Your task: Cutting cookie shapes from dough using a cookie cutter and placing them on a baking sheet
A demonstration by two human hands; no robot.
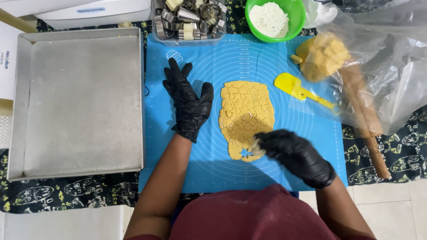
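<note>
A rolled sheet of yellow dough (246, 113) lies on a blue silicone mat (213, 164), marked with several star cut-outs. My left hand (187, 100), in a black glove, rests flat and open on the mat just left of the dough. My right hand (296, 155), also gloved in black, is blurred at the dough's lower right edge and pinches a small pale piece, apparently a dough star or a cutter (256, 146). A star-shaped hole (244, 153) shows blue mat near the dough's bottom.
A large metal baking tray (75, 102) sits left of the mat. Behind the mat are a clear box of metal cutters (189, 20) and a green bowl of flour (270, 18). A yellow spatula (296, 89), a dough lump (322, 55) in a plastic bag, and a wooden rolling pin (367, 124) lie right.
</note>
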